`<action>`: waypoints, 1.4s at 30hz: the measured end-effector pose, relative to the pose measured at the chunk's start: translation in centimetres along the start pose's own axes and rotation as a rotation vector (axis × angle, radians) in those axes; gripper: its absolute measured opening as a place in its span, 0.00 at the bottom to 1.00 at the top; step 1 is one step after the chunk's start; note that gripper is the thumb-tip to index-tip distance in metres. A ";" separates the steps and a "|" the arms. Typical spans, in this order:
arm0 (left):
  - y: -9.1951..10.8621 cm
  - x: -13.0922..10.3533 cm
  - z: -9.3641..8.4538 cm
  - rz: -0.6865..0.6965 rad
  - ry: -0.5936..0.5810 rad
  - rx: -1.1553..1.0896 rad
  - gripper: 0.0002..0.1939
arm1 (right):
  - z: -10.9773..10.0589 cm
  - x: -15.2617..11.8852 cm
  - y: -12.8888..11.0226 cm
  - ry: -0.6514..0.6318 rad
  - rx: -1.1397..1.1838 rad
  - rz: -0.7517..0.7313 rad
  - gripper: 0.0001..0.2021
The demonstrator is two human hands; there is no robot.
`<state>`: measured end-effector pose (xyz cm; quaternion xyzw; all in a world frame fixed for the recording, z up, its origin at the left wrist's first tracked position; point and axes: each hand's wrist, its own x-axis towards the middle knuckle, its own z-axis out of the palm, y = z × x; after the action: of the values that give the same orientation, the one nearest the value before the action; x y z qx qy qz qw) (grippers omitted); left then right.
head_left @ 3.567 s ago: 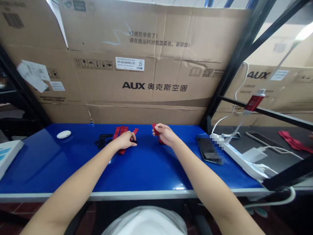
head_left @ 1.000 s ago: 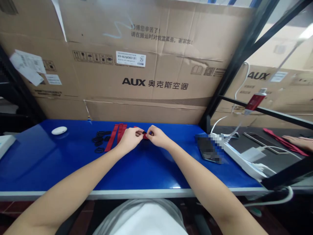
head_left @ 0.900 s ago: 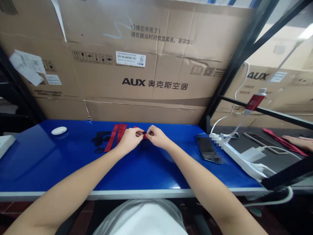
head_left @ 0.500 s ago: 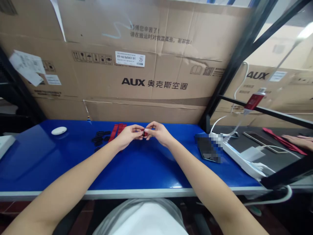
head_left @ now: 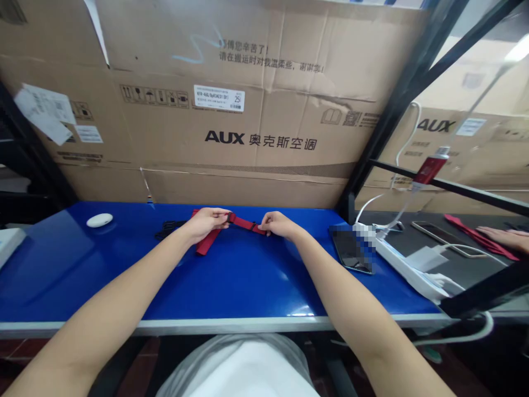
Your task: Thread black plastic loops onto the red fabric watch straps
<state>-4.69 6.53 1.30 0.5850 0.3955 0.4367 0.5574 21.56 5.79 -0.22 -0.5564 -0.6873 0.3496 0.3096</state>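
Observation:
A narrow red strap (head_left: 243, 222) with small black fittings is stretched between my two hands, just above the blue table. My left hand (head_left: 209, 221) pinches its left part by a black buckle (head_left: 231, 218). The fingers of my right hand (head_left: 276, 224) are closed on the strap's right end, beside another black piece. More red strap (head_left: 208, 242) hangs or lies below my left hand; whether it is the same piece I cannot tell. Black parts (head_left: 167, 229) lie in a small heap left of my left hand, partly hidden by it.
On the blue table (head_left: 248, 286) are a white oval object (head_left: 100, 220) at the left and a dark phone (head_left: 351, 251) at the right. A white power strip (head_left: 407, 267) runs along the right edge. Another person's hand (head_left: 504, 238) rests beyond the black frame.
My hands have moved apart, my right hand to the right and my left a little to the left. A length of red strap now shows between them.

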 end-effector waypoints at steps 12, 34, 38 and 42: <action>0.8 -1.2 3.2 0.104 0.028 -0.116 0.12 | 1.8 -2.0 -4.2 0.057 0.464 -0.227 0.10; 0.5 -2.5 4.9 0.236 -0.019 -0.062 0.20 | 3.2 -2.1 -4.4 0.161 0.465 -0.361 0.14; 0.7 -2.7 4.8 0.234 -0.030 -0.065 0.21 | 3.7 -2.4 -4.7 0.181 0.444 -0.381 0.14; 0.9 -2.9 4.5 0.203 -0.092 -0.025 0.20 | 2.8 -2.9 -5.1 0.108 0.370 -0.399 0.13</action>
<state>-1.33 2.37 1.99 0.6346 0.3025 0.4684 0.5351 17.03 1.84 2.26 -0.3617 -0.6904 0.3710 0.5049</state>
